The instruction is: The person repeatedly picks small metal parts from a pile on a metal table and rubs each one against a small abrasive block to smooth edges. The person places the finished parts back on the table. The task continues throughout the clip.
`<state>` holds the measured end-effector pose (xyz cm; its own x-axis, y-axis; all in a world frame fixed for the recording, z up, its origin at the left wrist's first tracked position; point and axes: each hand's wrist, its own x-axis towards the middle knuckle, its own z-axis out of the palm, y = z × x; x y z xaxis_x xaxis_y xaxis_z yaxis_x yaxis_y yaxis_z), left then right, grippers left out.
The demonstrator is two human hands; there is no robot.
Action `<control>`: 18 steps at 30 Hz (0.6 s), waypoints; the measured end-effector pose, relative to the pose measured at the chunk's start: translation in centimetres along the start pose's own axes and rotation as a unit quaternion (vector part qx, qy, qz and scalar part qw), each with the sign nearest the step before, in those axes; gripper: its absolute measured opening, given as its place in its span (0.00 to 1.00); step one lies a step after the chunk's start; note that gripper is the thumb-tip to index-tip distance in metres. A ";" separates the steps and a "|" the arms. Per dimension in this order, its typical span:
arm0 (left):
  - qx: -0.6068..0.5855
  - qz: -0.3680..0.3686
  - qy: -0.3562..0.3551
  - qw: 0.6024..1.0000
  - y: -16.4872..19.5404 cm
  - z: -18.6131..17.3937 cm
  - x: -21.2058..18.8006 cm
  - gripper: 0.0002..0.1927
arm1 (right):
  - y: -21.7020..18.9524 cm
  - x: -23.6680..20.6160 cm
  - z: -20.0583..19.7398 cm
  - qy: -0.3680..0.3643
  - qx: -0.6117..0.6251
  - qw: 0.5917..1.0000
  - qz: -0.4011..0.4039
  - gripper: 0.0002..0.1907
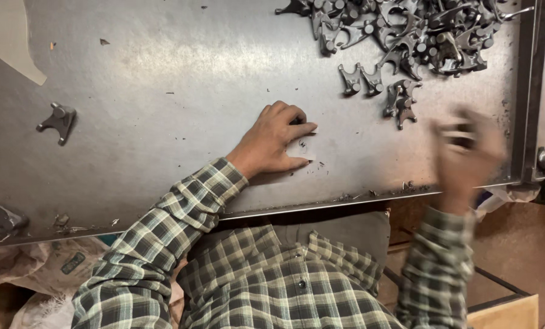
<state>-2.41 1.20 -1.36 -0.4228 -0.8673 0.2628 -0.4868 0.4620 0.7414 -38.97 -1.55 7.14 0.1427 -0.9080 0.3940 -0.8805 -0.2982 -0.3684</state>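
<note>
While a broad grey metal tabletop point(163, 73) fills most of the view, its near edge runs slanted just in front of the person's checked shirt, and a raised dark rail point(531, 91) closes it off on the right. Wide bare metal lies across the middle and left, with only specks of swarf on it. At the far right corner sits a heap of dark forged metal parts point(419, 30), and a few loose ones point(400, 100) have spread out just below it. One single forked part point(59, 120) lies well apart at the left, and another piece point(4, 216) rests near the left front edge. The left hand point(275, 140) lies flat on the tabletop near the front edge, fingers curled over something small and dark that I cannot make out. The right hand point(467, 149) is raised near the rail and blurred, closed around a dark part point(461, 135), just below the loose ones.
</note>
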 end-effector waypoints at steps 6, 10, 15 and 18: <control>-0.001 -0.004 -0.007 1.000 -0.2 0.0 -0.1 0.33 | -9.0 3.3 11.8 -0.054 -0.041 0.997 -0.030 0.20; 0.005 0.004 -0.004 1.000 -0.3 0.1 0.1 0.33 | -9.7 2.9 11.4 -0.032 0.028 0.996 -0.074 0.10; -0.004 -0.008 -0.009 1.000 -0.3 0.3 0.1 0.34 | -8.6 -1.4 8.3 -0.133 0.089 0.985 -0.070 0.09; -0.004 -0.005 -0.010 1.000 -0.2 0.2 0.1 0.33 | -9.2 -3.1 7.4 -0.161 0.140 0.977 -0.014 0.11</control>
<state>-2.47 1.09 -1.59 -0.4323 -0.8684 0.2428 -0.4860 0.4512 0.7485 -27.96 1.81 3.08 0.3393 -0.9305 0.1376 -0.7231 -0.3516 -0.5946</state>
